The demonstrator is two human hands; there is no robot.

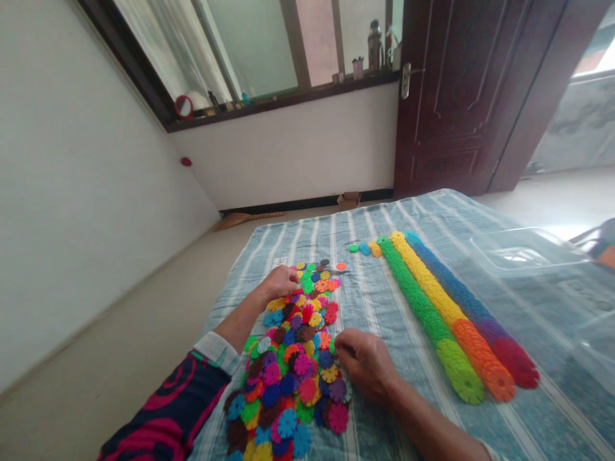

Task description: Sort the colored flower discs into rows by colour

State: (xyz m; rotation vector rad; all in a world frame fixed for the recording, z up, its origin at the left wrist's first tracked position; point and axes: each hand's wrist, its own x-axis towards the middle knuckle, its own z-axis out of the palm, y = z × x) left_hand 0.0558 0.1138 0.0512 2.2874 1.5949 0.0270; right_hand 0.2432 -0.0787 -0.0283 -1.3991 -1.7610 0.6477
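A long heap of notched plastic snowflake discs (302,365) in many colours lies on the striped cloth. At the heap's far left edge, my left hand (281,283) has its fingers drawn together on the discs; whatever is between them is hidden. My right hand (365,360) is curled at the heap's right side, its fingertips closed at the edge of a green disc (332,346). To the right lie three long rows of stacked discs: a green row (413,294), a yellow and orange row (432,288), and a blue, purple and red row (456,288).
Beyond the rows' far end lie a few loose discs (365,249). A clear plastic container (528,253) stands on the right of the striped cloth (365,307). Behind are a dark red door (456,96) and a window ledge (298,96) with a flask (375,48).
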